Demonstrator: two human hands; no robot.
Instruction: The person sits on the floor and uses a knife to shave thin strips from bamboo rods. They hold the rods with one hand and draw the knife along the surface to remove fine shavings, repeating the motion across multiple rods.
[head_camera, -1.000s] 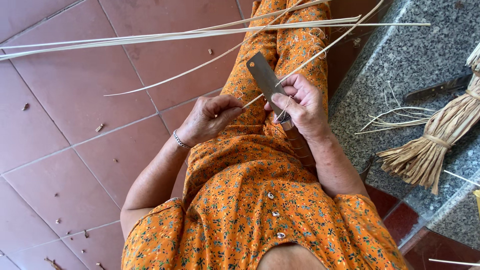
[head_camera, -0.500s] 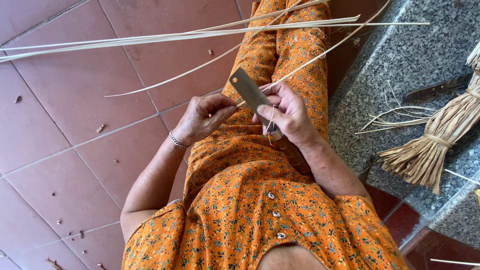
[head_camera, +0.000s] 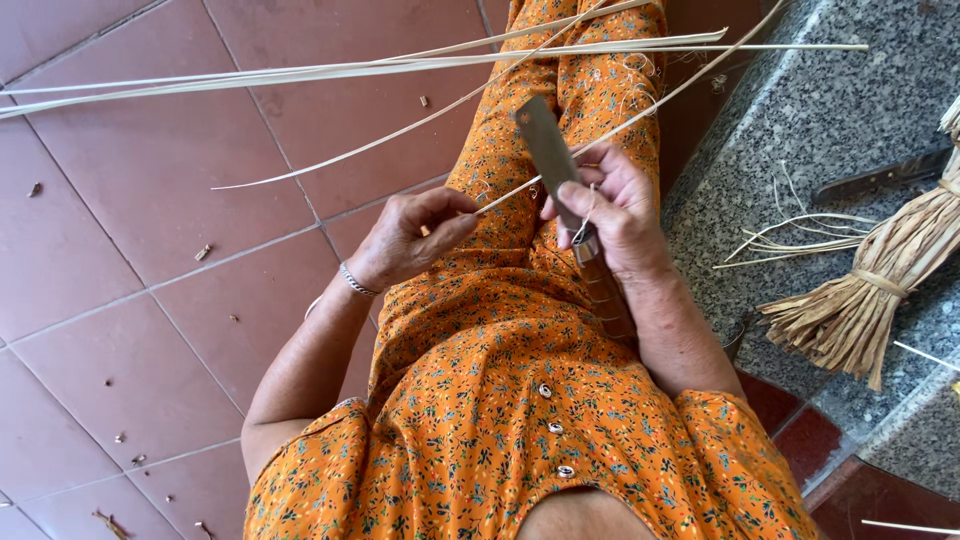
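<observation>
My right hand (head_camera: 612, 208) grips a long flat-bladed knife (head_camera: 545, 150) by its wooden handle, the blade pointing up and away over my lap. My left hand (head_camera: 412, 235) pinches the near end of a thin pale bamboo strip (head_camera: 640, 112) that runs up to the right, crossing under the blade. The two hands are close together above my thighs, which are covered by orange flowered cloth (head_camera: 520, 400). A silver bracelet (head_camera: 354, 281) sits on my left wrist.
Several long pale strips (head_camera: 300, 72) lie across red floor tiles (head_camera: 150, 250) at the top. At the right, a speckled grey stone ledge (head_camera: 830, 110) holds a tied bundle of straw-coloured fibre (head_camera: 870, 290), loose thin slivers (head_camera: 790, 235) and a dark tool (head_camera: 880, 178).
The knife blade has swung from pointing upper left to more upright, and the right hand has shifted slightly along the strip. The left hand keeps its pinch.
</observation>
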